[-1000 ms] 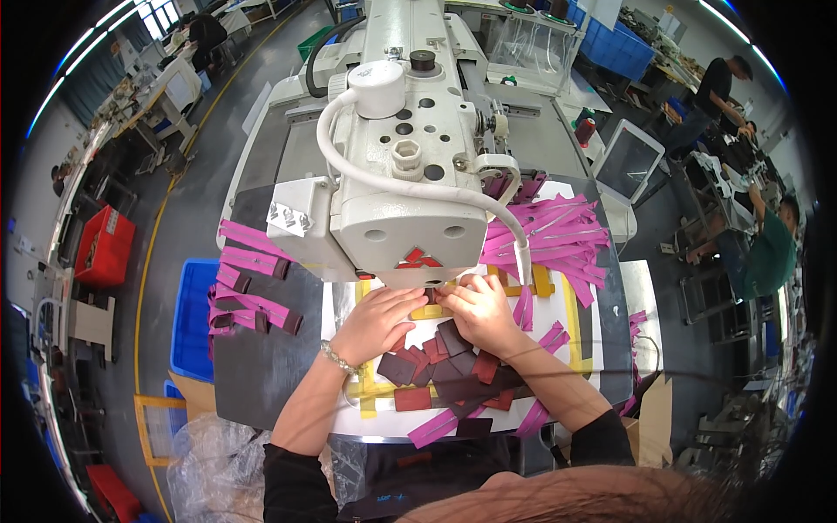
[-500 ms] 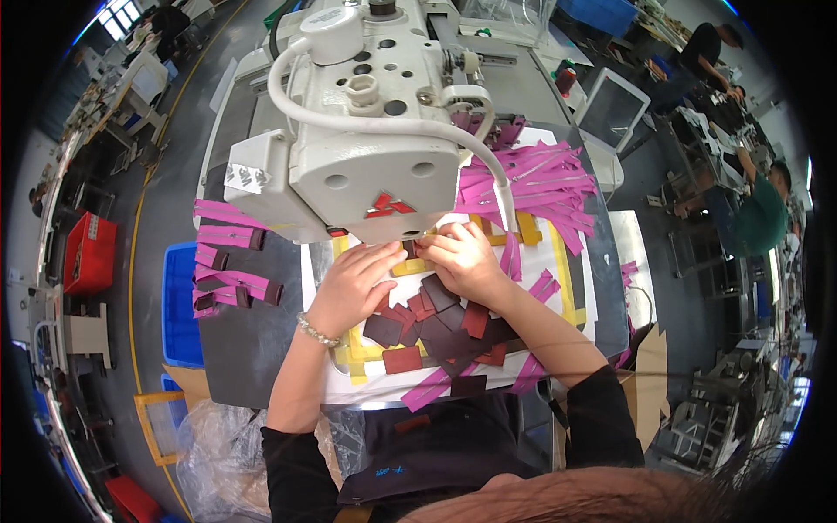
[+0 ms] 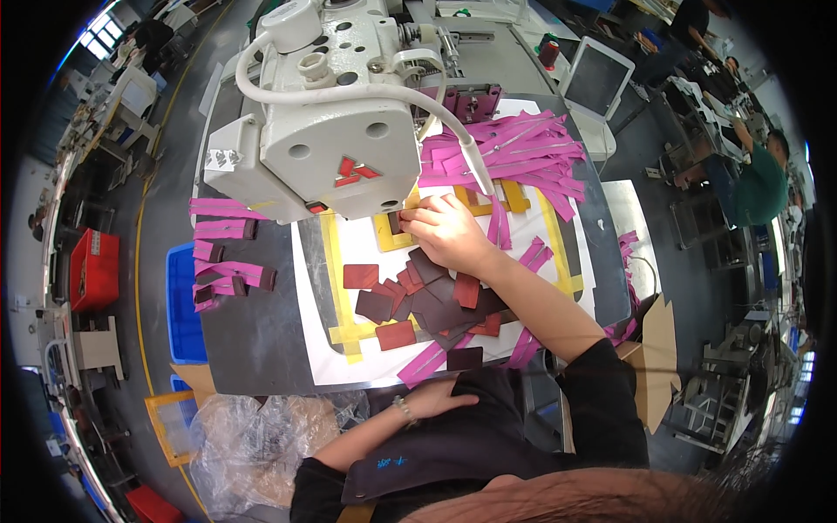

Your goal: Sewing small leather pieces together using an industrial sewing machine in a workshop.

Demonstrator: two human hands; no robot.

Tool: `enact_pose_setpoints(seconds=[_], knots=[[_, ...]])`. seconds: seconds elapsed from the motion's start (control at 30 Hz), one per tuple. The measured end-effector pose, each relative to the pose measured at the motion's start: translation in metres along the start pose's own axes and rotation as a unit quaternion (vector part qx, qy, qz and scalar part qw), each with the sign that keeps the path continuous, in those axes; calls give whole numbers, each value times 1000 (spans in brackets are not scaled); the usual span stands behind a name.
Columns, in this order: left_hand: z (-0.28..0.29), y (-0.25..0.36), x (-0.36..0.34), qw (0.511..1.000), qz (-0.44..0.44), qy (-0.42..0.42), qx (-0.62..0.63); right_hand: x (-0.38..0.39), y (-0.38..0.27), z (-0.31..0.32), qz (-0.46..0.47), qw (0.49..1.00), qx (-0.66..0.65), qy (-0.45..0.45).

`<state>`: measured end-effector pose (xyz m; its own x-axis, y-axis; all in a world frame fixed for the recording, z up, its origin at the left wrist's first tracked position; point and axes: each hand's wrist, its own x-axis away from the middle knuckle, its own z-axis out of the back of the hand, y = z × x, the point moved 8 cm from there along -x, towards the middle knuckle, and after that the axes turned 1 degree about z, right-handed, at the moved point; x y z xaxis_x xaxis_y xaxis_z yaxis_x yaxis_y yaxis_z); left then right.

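Note:
My right hand (image 3: 446,232) reaches under the sewing machine head (image 3: 336,148), fingers bent and bunched together. Its fingertips are on a small dark brown patch (image 3: 396,223) within a yellow frame (image 3: 386,241); part of the patch is hidden by the fingers. My left hand (image 3: 436,399) is down at the dark apron (image 3: 462,431), below the table's front edge. Its thumb sticks out, while its other fingers are hidden by the cloth. Between the two hands lies a loose pile of dark brown patches (image 3: 438,305) and reddish brown patches (image 3: 396,336).
Pink zipper strips (image 3: 514,161) are heaped at the far right of the table; shorter pink strips with brown ends (image 3: 222,228) lie at the left. A blue bin (image 3: 181,305) stands left of the table. Clear plastic bags (image 3: 253,444) and a cardboard box (image 3: 656,366) flank me.
My left hand has left the yellow frame and come back toward me, down to the apron. The right hand stays at the frame. The whole view has shifted slightly.

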<state>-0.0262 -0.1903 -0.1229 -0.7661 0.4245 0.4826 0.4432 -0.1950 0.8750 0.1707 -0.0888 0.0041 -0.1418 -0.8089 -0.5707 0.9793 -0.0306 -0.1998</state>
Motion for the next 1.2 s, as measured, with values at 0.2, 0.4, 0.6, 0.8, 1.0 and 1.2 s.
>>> enact_pose_setpoints(seconds=[0.2,0.4,0.6,0.8,1.0,1.2], knots=[[-23,-35,-59,998,42,-18,-40,-1,0,1,-9,999,-43,-3],[-11,17,2,998,-28,-50,-39,4,10,7,-21,996,-83,7],[21,87,79,995,-59,-8,-81,3,3,3,-23,996,-89,4],[7,82,56,975,-205,-26,-86,4,7,2,-34,994,-106,0],[-24,44,20,985,-105,-86,-104,4,9,4,-22,993,-114,3],[8,120,59,959,-169,82,-213,-5,4,44,-7,972,-235,-7]])
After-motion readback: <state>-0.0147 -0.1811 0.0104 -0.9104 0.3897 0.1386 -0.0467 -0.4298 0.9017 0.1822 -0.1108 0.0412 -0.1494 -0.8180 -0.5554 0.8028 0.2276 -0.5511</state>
